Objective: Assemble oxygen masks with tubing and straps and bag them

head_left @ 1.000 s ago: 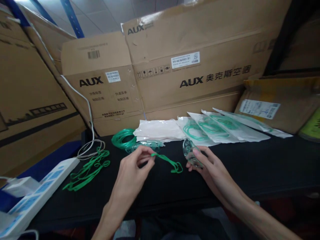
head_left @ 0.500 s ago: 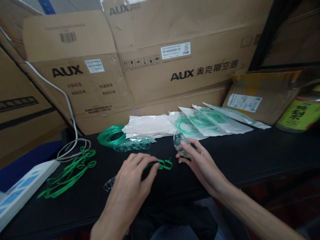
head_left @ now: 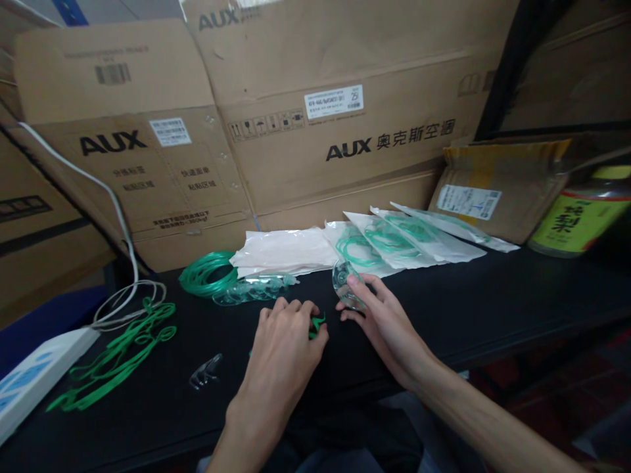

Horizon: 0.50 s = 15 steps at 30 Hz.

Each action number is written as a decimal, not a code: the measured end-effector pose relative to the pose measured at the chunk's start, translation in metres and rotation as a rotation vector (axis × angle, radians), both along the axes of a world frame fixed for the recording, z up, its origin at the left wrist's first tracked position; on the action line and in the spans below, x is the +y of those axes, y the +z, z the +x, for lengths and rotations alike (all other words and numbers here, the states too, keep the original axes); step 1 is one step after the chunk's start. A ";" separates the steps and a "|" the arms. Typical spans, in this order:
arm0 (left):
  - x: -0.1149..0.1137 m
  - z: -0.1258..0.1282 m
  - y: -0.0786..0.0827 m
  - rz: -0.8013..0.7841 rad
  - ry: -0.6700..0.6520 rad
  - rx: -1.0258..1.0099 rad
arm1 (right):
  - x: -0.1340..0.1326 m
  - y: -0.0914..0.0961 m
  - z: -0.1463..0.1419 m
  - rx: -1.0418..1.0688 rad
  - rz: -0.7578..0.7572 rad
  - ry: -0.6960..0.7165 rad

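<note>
My right hand point(head_left: 382, 315) grips a clear plastic oxygen mask point(head_left: 346, 284) between thumb and fingers, just above the black tabletop. To its left, my left hand point(head_left: 286, 345) is closed round a green elastic strap point(head_left: 317, 323); most of the strap is hidden under the fingers. More green straps point(head_left: 123, 351) lie in a loose tangle at the left. Small clear plastic pieces point(head_left: 206, 372) rest on the table beside my left wrist. Behind my left hand lies a row of nested clear masks point(head_left: 254, 289), next to a coil of green tubing point(head_left: 208, 274).
White packets point(head_left: 286, 251) lie stacked at the back, beside several fanned pouches point(head_left: 367, 246) with green tubing inside. Large cardboard boxes point(head_left: 276, 171) wall the rear. A power strip point(head_left: 44, 374) lies at left, a yellow-labelled bottle point(head_left: 576, 213) at right.
My left hand has moved right, closer to the mask, and its fingers have drawn in over the strap. The small clear pieces are now uncovered. The view has shifted slightly.
</note>
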<state>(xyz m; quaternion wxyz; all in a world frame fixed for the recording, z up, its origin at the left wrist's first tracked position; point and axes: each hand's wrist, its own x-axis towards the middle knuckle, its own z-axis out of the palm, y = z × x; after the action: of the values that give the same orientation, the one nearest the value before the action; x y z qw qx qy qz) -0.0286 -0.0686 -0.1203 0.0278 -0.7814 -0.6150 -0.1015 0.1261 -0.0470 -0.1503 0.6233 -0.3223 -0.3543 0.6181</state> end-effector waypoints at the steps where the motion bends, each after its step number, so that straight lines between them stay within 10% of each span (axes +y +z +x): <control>1: -0.001 -0.001 0.001 -0.023 0.002 -0.002 | 0.001 0.000 -0.001 -0.007 -0.003 -0.006; 15: 0.012 -0.024 -0.010 -0.088 -0.189 -0.239 | -0.001 -0.001 -0.001 -0.002 0.042 0.066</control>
<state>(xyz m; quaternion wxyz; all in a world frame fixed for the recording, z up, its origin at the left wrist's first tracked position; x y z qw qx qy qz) -0.0522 -0.0562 -0.1299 -0.0896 -0.8188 -0.5414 -0.1687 0.1253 -0.0476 -0.1518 0.6088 -0.2980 -0.3783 0.6305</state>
